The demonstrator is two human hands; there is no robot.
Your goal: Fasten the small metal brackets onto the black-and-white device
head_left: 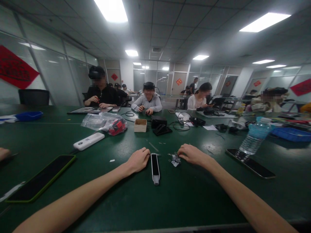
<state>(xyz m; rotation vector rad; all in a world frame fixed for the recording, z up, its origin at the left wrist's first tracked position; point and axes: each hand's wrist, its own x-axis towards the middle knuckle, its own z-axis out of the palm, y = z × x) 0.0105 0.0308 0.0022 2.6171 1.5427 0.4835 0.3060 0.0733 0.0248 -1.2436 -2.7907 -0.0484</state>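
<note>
- Head view: both bare forearms are stretched forward over a dark green table (184, 194), and the hands are laid on its surface near the middle of the picture.
- The left hand (138, 159) is loosely curled, knuckles up, with nothing seen inside it; its fingertips are placed just beside the top end of a narrow black-and-white strip device (155, 168), which lies flat at the hand's 3 o'clock.
- The right hand (193, 154) is half closed, and its fingertips are set against a small metal part (175, 159) at its 9 o'clock; whether the part is actually pinched cannot be told.
- The metal part is found just beside the strip device, at that device's 2 o'clock.
- A clear water bottle (255, 136) is stood, tilted by the lens, at 2 o'clock from the right hand, with a dark phone (252, 165) laid below it.
- A green-edged tablet (41, 178) is laid at 8 o'clock from the left hand, a white power bank (88, 141) at 10 o'clock.
- A small cardboard box (140, 125) and a plastic bag (104, 123) are set farther off at 12 o'clock.
- Other people are seated at the far side.
</note>
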